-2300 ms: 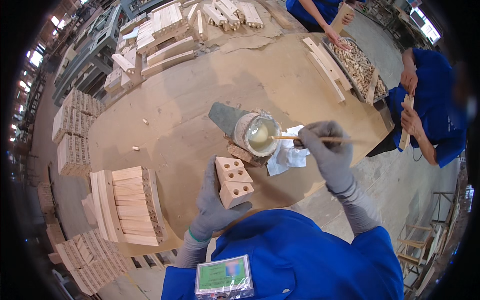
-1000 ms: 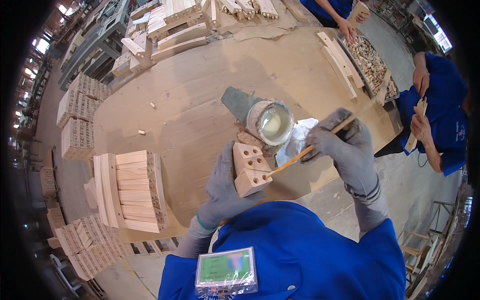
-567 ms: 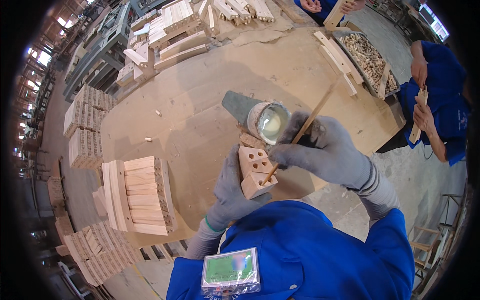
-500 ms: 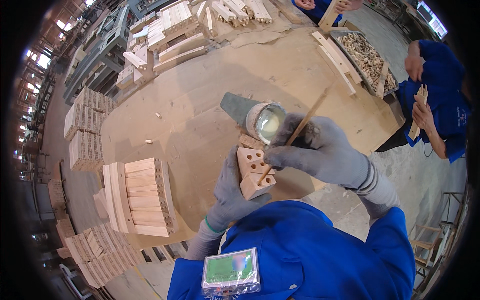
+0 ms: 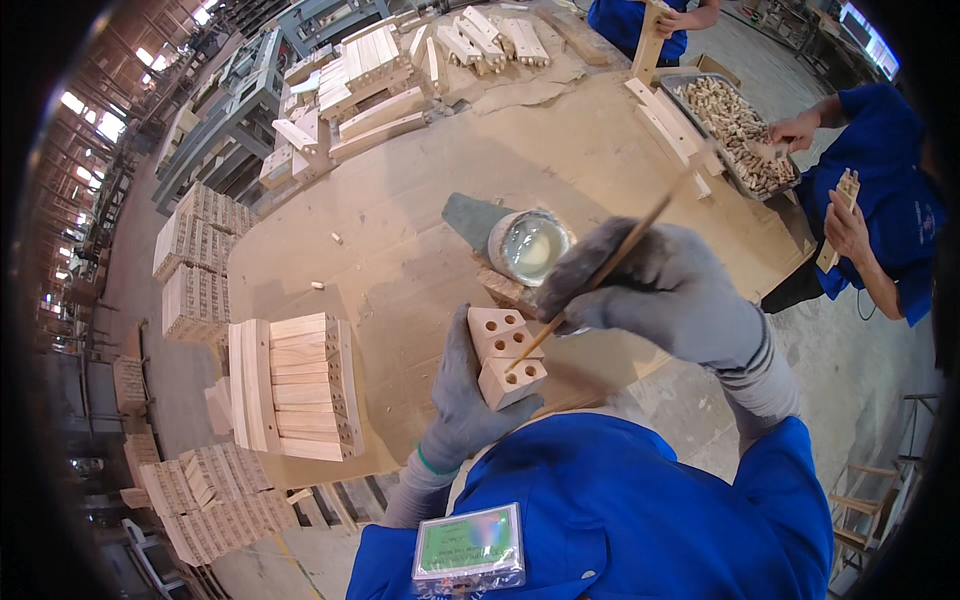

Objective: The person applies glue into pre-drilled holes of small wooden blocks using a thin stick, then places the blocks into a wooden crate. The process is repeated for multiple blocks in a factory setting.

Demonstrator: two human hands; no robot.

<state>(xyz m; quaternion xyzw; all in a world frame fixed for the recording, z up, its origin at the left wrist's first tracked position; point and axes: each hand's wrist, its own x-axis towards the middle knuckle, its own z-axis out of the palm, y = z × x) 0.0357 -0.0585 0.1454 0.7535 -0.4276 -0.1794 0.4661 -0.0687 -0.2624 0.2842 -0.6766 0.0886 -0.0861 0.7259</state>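
My left hand [image 5: 452, 408], in a grey glove, is wrapped round a small stack of wooden pieces [image 5: 507, 346] whose drilled ends face up. Between the gloved fingers of my right hand [image 5: 665, 295] is a thin wooden stick [image 5: 627, 243], held at a slant. Its lower tip meets the nearest piece, at or beside one of the holes. Just beyond my hands stands a round pot [image 5: 532, 247] with whitish, glue-like liquid inside. A dark flat piece [image 5: 470, 219] lies against the pot's left side.
A slatted wooden stack [image 5: 300, 385] sits on the table's left part, near two loose dowels [image 5: 318, 286]. More wooden parts [image 5: 365, 65] lie at the far side. At right, a co-worker's hand [image 5: 795, 130] reaches into a tray of dowels [image 5: 725, 115]; another person stands beyond.
My right hand has shifted slightly, and the stick's tip has moved a little left and down on the nearest piece. The co-worker at right has put a hand into the dowel tray.
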